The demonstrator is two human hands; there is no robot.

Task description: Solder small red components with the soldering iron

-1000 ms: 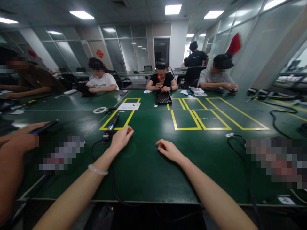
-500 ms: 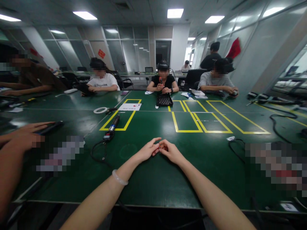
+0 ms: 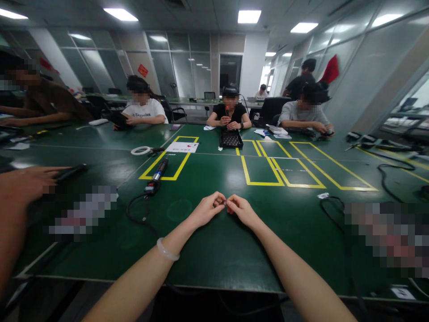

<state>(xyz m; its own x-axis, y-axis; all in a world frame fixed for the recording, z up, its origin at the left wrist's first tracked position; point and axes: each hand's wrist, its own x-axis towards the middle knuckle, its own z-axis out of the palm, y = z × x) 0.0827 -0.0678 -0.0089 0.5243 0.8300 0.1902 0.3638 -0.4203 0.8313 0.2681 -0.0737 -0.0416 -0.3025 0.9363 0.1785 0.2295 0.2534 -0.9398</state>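
Observation:
My left hand (image 3: 208, 210), with a pale bangle (image 3: 167, 250) on its wrist, is over the green tabletop (image 3: 228, 255) at the middle. Its thumb and fingers are closed in a pinch. Facing it, my right hand (image 3: 240, 211) has its fingers curled and pinched too. The fingertips of both hands meet or nearly meet, and a tiny reddish spot shows between them. Whatever they hold is too small to make out. Left of my hands lies a dark pen-shaped power tool (image 3: 157, 175) with a blue band and a black cable.
Yellow tape outlines (image 3: 264, 183) mark the tabletop ahead. A paper sheet (image 3: 182, 147) and a white ring-shaped coil (image 3: 140, 150) lie beyond the tool. Across the table a person in black sits behind a black tray (image 3: 231, 139). At left, another person's hand (image 3: 36, 179) rests by a dark object.
My left hand, which was near the power tool with something orange at its fingertips, has moved right to meet my right hand. Both hands' fingers have since closed into pinches.

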